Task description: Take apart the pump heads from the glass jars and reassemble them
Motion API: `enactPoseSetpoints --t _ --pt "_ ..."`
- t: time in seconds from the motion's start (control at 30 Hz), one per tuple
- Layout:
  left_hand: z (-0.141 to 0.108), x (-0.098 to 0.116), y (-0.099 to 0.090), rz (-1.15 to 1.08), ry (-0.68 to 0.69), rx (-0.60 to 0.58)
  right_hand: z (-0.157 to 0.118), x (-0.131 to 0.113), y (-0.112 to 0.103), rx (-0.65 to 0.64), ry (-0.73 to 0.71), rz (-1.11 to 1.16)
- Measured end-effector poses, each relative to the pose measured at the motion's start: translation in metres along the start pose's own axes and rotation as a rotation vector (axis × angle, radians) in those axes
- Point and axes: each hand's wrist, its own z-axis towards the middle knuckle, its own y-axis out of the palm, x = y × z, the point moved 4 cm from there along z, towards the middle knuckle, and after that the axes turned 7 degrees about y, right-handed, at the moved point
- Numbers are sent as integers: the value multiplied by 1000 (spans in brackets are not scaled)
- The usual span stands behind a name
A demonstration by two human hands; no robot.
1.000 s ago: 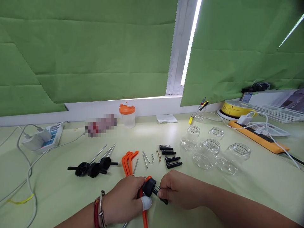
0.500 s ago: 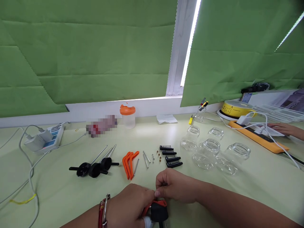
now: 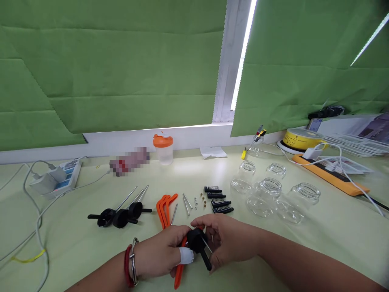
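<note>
Low in the middle, a black cap with a black spout and a thin metal rod is joined to an orange lever. My left hand, with white tape on its thumb, is closed around the lever and the cap's left side. From the right, the curved fingers of my right hand hold the cap near the rod; some fingertips are hidden. Just beyond lie loose orange levers, metal screws, tiny nuts and brass-coloured pieces, and several black tubes with springs.
Three black caps with rods lie at left. Several clear glass jars stand upside up or tilted at right. A lidded orange cup stands at the back. Power strips and cables border both sides.
Both hands have lifted the black cap away from me and turned it, so the spout and rod now show. My right fingers have spread around it. Another person's hand at far right has left view.
</note>
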Motion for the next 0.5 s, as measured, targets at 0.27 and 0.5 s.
enactPoseSetpoints --t 0.27,0.5 --pt "-4 -3 4 81 8 -151 8 9 -1 0 -87 153" --pt "-4 8 8 -15 107 -231 5 2 5 -71 -68 205"
